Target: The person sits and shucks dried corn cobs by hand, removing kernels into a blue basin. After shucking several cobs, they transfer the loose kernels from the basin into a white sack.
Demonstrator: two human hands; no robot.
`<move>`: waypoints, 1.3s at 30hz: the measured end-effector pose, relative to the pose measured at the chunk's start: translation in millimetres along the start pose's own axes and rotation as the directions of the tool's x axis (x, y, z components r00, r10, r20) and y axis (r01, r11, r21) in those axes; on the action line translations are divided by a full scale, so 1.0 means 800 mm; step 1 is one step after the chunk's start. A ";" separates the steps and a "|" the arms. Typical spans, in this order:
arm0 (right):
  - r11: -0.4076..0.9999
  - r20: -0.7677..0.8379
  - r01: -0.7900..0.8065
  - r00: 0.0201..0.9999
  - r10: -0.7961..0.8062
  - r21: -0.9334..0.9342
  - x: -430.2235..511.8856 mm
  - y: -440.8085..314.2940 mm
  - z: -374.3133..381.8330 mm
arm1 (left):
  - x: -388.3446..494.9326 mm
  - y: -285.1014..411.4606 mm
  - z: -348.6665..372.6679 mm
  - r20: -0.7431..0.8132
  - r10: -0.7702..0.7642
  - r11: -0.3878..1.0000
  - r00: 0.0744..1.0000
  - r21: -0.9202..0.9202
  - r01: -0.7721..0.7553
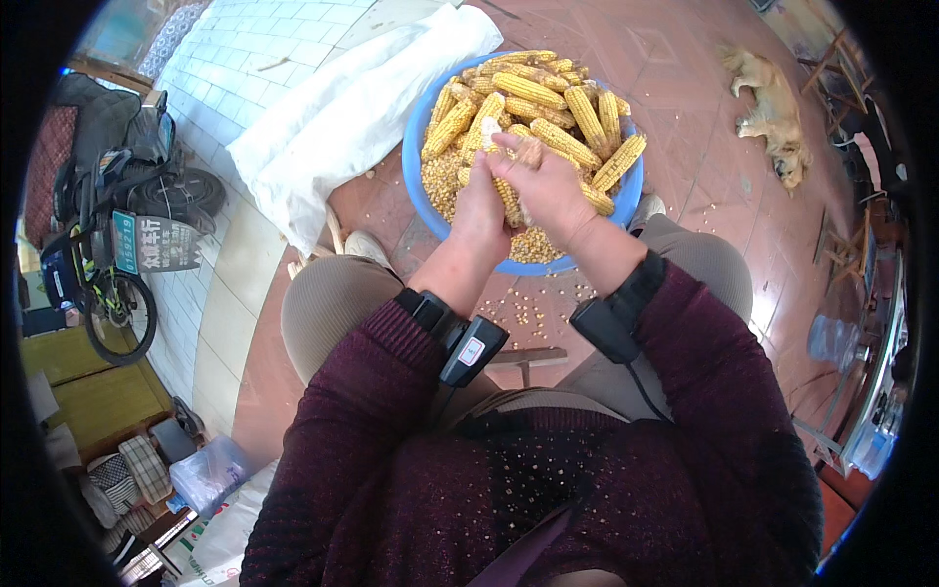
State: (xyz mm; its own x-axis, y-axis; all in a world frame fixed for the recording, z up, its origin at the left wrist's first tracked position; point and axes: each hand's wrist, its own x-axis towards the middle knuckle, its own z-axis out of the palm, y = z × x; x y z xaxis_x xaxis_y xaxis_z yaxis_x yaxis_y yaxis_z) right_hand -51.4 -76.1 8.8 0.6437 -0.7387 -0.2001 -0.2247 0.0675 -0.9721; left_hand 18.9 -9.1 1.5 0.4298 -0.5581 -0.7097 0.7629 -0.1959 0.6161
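A blue plastic basin (pixel 412 165) stands on the floor between my knees, heaped with yellow ears of dried corn (pixel 528 89). Loose kernels (pixel 438 183) lie among the ears and at the near side of the basin. Over it, my left hand (pixel 477 209) grips a partly hidden ear of corn (pixel 506 199) with kernels still on it. My right hand (pixel 554 187) presses against that ear from the other side, its fingers closed around a bare, pinkish-brown corncob (pixel 529 152). Both hands touch or nearly touch, so part of the grip is hidden.
A white woven sack (pixel 323 154) lies left of the basin. Spilled kernels (pixel 524 312) dot the red tiled floor. A dog (pixel 774 110) lies at the right. An electric scooter (pixel 139 183) and a bicycle (pixel 117 308) stand left. A clear plastic bottle (pixel 832 341) lies right.
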 end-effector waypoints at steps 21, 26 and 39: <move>0.790 0.181 -0.407 0.913 0.366 0.459 0.015 -0.016 -0.034 | -0.009 0.011 -0.008 0.424 -0.131 0.980 0.896 -0.082 0.182; 0.736 0.027 -0.181 0.976 0.216 0.653 0.019 -0.019 -0.023 | -0.022 0.003 0.004 0.265 0.033 0.995 0.964 0.077 -0.056; 0.977 -0.263 0.028 0.964 0.029 0.213 0.024 -0.009 -0.011 | -0.032 0.000 0.013 0.236 -0.084 0.986 0.968 0.163 0.046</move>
State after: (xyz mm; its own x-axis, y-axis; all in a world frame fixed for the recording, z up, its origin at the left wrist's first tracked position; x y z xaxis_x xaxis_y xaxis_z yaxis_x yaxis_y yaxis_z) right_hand -44.0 -96.4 13.0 0.4214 -0.8869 -0.1892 -0.0454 0.1878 -0.9812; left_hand 2.8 -3.4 23.0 0.2379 -0.7141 -0.6583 0.6929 -0.3502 0.6303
